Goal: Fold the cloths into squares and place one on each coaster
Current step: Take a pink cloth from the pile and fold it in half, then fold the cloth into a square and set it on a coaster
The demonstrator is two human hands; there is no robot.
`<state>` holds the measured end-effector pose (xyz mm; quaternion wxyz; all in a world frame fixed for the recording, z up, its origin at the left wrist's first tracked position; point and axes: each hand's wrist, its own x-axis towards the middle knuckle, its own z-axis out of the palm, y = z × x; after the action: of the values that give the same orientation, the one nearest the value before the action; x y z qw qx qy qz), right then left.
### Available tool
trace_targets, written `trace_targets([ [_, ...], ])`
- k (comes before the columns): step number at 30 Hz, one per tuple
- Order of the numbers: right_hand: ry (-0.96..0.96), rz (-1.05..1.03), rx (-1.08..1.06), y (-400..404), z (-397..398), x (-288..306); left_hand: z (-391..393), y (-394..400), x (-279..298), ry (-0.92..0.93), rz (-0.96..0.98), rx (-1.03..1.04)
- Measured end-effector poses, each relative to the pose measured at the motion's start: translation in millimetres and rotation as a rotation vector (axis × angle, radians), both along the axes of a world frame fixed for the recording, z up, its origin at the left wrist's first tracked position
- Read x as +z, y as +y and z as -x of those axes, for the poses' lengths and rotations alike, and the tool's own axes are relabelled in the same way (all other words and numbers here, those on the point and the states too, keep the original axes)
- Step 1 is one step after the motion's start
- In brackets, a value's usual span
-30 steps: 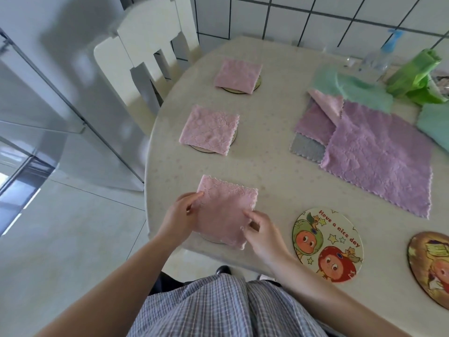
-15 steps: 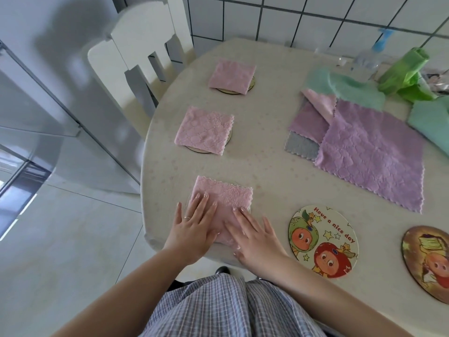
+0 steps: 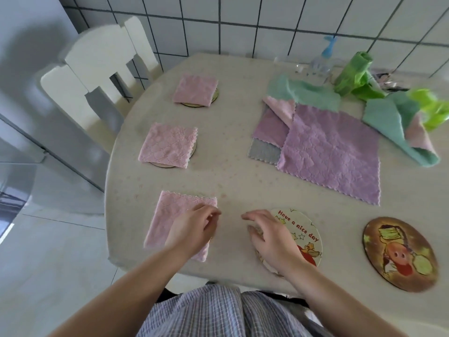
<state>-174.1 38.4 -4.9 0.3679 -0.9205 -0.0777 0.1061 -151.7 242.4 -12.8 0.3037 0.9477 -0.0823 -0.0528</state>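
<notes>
A folded pink cloth (image 3: 170, 215) is lying at the table's (image 3: 243, 171) near-left edge. The left hand (image 3: 192, 229) is hovering over its right half, fingers loosely curled, gripping nothing. The right hand (image 3: 272, 237) is hanging, relaxed and empty, over the "Have a nice day" coaster (image 3: 306, 237).

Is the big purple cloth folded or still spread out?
Spread out: the purple cloth lies flat in a single layer, all zigzag edges showing, overlapping other cloths.

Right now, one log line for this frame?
left hand: open over near pink cloth | right hand: open over bare coaster | purple cloth: unfolded
</notes>
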Motion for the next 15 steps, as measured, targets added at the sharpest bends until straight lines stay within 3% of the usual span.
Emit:
trace_targets([
  [3,-0.052,-0.014,-0.157,-53.9,-7.3,6.3,-14.8,-48.3,-2.3,0.07,0.014,-0.091],
  [7,0.019,0.101,-0.253,-136.2,-14.5,6.9,-34.6,-112.1,0.4,0.129,-0.114,-0.27],
  [11,0.188,0.365,-0.2,-208.2,-17.1,-4.7,-52.0,-173.3,-1.3,0.154,-0.244,-0.365],
  [15,0.271,0.41,-0.162,-254.6,-19.5,-9.5,-63.9,-227.4,-5.9,0.141,-0.382,-0.436],
])
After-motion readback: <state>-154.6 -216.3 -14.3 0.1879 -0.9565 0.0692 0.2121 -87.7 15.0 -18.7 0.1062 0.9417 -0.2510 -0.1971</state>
